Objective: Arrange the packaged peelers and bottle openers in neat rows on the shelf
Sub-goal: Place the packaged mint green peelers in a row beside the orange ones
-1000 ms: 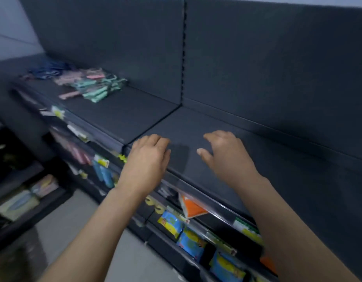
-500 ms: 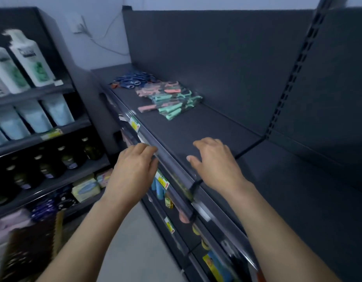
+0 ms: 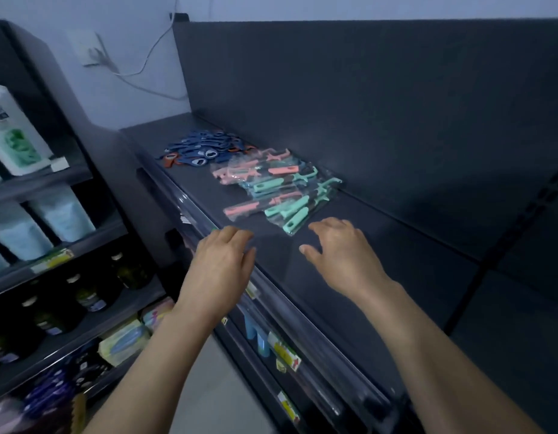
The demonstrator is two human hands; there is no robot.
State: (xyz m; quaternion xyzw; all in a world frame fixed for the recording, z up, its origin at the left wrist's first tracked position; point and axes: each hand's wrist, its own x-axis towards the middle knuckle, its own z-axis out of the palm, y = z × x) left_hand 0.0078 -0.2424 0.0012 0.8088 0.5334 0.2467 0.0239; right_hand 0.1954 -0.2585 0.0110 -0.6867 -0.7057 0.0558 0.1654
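Both hands, left (image 3: 219, 264) and right (image 3: 343, 255), are hovering empty with fingers spread over the shelf (image 3: 318, 277), just short of the peelers (image 3: 277, 186). Beyond the peelers, the openers (image 3: 205, 150) are lying heaped.

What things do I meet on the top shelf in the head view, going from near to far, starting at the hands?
Right hand and left hand, both empty → heap of packaged peelers → pile of blue bottle openers → far end of the shelf.
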